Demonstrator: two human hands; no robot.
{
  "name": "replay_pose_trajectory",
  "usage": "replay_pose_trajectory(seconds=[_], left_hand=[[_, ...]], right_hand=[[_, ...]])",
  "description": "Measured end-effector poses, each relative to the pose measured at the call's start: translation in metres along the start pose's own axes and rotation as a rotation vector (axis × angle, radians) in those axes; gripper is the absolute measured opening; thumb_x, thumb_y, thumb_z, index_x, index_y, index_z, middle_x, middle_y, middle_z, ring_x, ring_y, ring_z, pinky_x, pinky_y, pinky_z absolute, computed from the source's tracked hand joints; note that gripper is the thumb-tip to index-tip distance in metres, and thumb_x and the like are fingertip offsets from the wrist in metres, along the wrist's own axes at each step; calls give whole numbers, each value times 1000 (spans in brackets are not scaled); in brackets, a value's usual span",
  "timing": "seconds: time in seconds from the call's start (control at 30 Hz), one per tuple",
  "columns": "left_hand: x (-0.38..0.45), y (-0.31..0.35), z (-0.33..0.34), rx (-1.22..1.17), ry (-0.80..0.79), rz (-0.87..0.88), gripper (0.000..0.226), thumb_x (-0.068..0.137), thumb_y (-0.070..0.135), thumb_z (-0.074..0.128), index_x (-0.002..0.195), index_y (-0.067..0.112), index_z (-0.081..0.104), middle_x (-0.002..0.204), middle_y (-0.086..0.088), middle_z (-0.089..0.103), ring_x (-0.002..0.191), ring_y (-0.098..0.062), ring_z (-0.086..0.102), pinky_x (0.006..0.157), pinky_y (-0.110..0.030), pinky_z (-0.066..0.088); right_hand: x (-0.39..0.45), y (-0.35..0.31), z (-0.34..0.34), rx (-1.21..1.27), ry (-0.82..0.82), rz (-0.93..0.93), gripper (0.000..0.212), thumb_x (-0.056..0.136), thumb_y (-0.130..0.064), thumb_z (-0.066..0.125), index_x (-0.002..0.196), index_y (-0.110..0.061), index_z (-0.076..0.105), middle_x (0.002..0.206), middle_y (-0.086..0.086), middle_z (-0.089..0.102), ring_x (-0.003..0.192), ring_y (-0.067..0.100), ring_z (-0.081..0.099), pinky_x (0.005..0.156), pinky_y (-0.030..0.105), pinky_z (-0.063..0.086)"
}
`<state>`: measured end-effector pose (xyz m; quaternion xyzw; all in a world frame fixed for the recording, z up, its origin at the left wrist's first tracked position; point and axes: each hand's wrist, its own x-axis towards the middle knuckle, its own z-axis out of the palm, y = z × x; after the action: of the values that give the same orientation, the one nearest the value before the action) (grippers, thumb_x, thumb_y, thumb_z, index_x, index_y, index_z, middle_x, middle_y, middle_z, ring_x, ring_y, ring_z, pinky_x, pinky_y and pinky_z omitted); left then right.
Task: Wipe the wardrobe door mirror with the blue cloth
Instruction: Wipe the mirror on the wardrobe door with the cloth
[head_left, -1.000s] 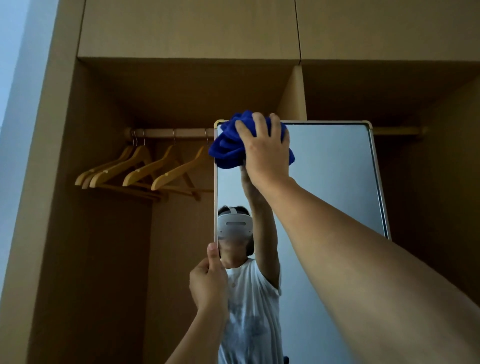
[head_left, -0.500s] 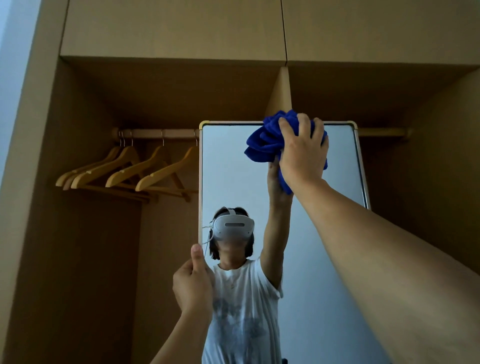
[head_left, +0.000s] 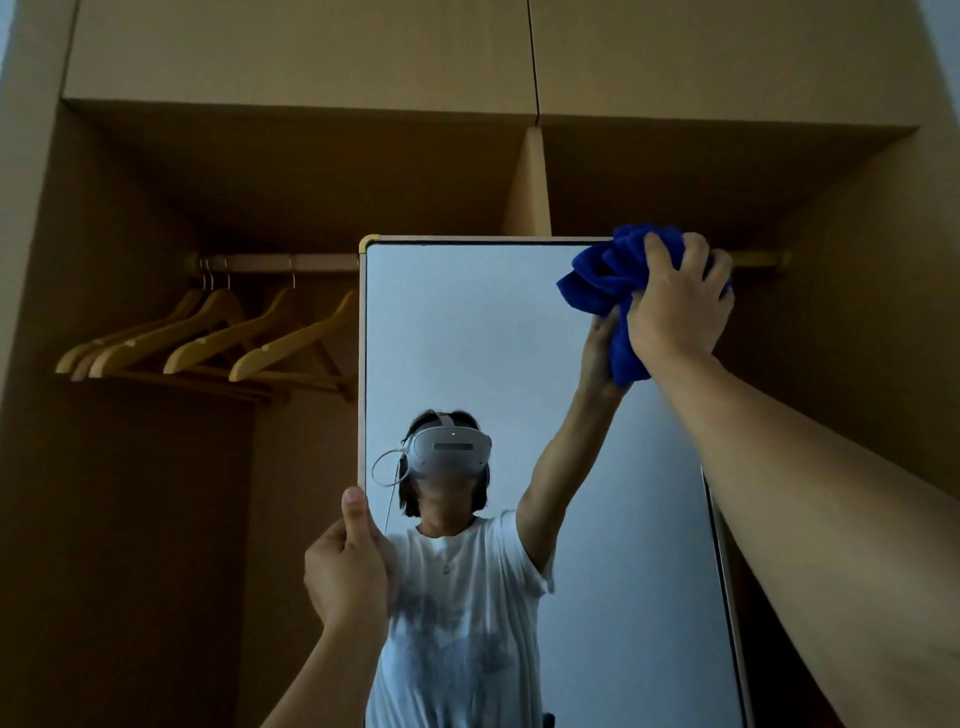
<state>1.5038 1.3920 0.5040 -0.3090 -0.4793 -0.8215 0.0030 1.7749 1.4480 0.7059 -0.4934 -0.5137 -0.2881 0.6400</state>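
Closest in, down at lower left: left hand (head_left: 345, 569) gripping the mirror's near frame edge, thumb laid up along it, steadying the door. Up and across to the right hand (head_left: 675, 306), arm at full stretch, fingers curled over the bunched blue cloth (head_left: 605, 283) and pressing it against the glass at the top right corner of the mirror (head_left: 483, 338). Cloth wadded rather than flat, overlapping the top rail of the frame, a tail hanging below the palm. Step in hand, by the look of it: wiping along the top band of the glass, now at its right end (the whole pane below not yet visibly covered, though no smears or streaks showing either way). Next move, as a judgement: a drop to a lower band and a sweep back toward the left edge, with pressure kept even and the steadying grip held so the door does not swing. Behind the mirror, deeper in the open wardrobe: wooden hangers (head_left: 208, 338) bunched on the rail (head_left: 270, 263) at left, empty of clothes.
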Motion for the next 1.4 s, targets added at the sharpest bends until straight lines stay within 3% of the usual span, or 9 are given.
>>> replay_pose_trajectory(seconds=[0.3, 0.47, 0.63, 0.73, 0.87, 1.13, 1.23, 1.4], left_hand=[[1, -3, 0, 13, -8, -6, 78, 76, 74, 37, 67, -1, 55, 58, -15, 56, 59, -27, 56, 62, -39, 48], [-3, 2, 0, -6, 7, -5, 74, 86, 66, 40, 70, -5, 52, 52, -9, 50, 50, -21, 48, 54, -33, 42], [-5, 2, 2, -11, 20, -5, 73, 87, 65, 38, 72, -5, 52, 56, -11, 49, 53, -22, 47, 56, -32, 40], [-7, 5, 1, -26, 19, -19, 69, 88, 64, 39, 68, 0, 52, 49, -6, 49, 45, -17, 47, 49, -28, 38], [-6, 6, -1, -38, -4, -35, 69, 88, 63, 40, 72, -3, 53, 60, -11, 51, 58, -22, 49, 56, -32, 38], [-7, 4, -2, -67, -26, -75, 72, 87, 66, 39, 77, -4, 55, 63, -14, 56, 61, -27, 53, 62, -37, 45], [-9, 6, -3, -61, -33, -78, 71, 87, 66, 38, 76, -2, 56, 65, -14, 55, 64, -27, 52, 65, -39, 44], [-7, 12, -12, -86, -112, -134, 58, 87, 63, 42, 71, 9, 55, 69, -15, 54, 66, -25, 51, 64, -35, 42]], right_hand=[[-48, 14, 10, -23, 75, 38, 55, 85, -25, 58, 136, -21, 39, 143, 13, 35, 131, 38, 30, 103, 57, 30], [-83, 24, 11, -43, 52, 56, 59, 83, -28, 58, 138, -21, 38, 145, 12, 34, 133, 37, 29, 105, 56, 30], [-106, 7, 9, -10, 27, 85, 64, 76, -29, 59, 137, -19, 41, 143, 13, 37, 129, 39, 33, 100, 57, 34], [-122, -11, 10, 17, 16, 23, 65, 74, -28, 59, 137, -19, 43, 142, 13, 40, 128, 39, 35, 100, 57, 34], [-144, -40, 13, 81, 19, -64, 67, 69, -25, 61, 134, -19, 47, 140, 13, 43, 126, 38, 37, 98, 57, 35], [-179, -73, 16, 100, 46, -266, 66, 68, -24, 59, 133, -20, 51, 140, 12, 46, 125, 38, 37, 98, 59, 34], [-194, -77, 16, 92, 33, -389, 58, 77, -31, 47, 134, -20, 52, 140, 12, 47, 125, 39, 40, 98, 60, 36], [-178, -74, 13, 79, 36, -596, 55, 75, -33, 55, 128, -20, 59, 133, 13, 54, 120, 41, 49, 94, 60, 40]])
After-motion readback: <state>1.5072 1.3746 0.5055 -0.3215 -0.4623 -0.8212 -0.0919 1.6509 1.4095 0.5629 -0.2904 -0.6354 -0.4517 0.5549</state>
